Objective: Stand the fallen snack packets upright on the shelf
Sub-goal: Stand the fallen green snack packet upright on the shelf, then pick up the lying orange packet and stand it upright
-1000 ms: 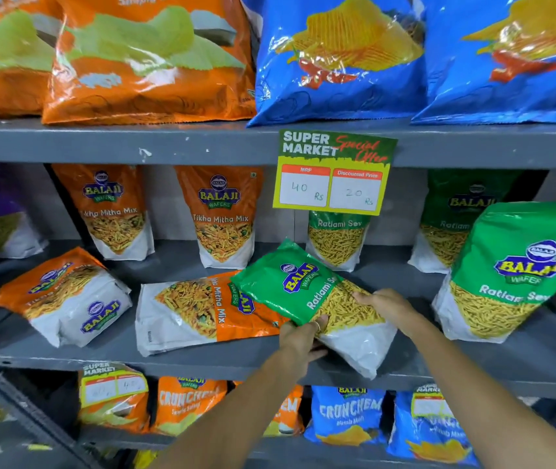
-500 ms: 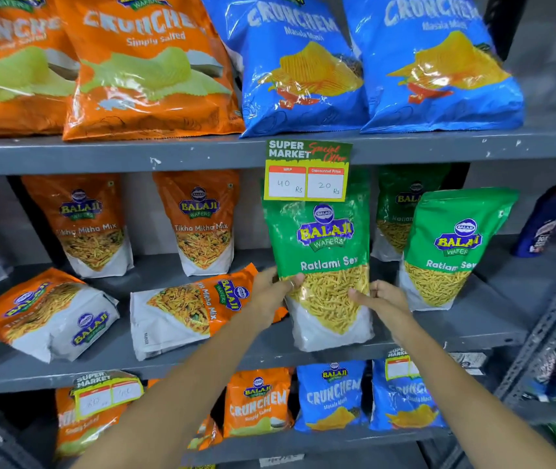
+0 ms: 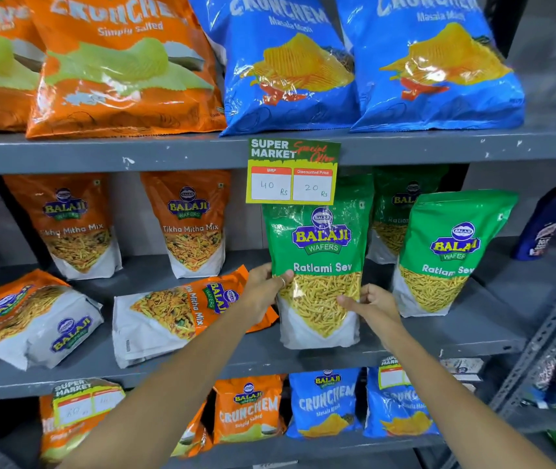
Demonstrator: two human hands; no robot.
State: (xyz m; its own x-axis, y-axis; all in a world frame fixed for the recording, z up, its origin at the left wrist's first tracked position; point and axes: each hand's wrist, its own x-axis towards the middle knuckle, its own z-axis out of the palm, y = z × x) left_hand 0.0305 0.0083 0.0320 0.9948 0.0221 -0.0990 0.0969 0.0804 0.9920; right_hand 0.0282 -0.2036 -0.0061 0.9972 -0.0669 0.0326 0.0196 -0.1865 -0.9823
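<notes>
Grey metal shelving (image 3: 168,154), grey wall (image 3: 540,38)

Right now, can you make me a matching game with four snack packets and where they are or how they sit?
1. green Ratlami Sev packet
2. orange Tikha Mitha Mix packet
3. blue Crunchem bag
4. price tag

A. top shelf
B. lying flat
C. hanging from the shelf edge
D. upright, held by both hands

Pairs: 1-D, 2-B, 3-A, 4-C

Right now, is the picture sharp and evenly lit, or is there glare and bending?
Head view: the green Ratlami Sev packet is sharp; glare streaks the glossy blue Crunchem bags; the wide lens bows the shelf edge; corners look soft and dim.
</notes>
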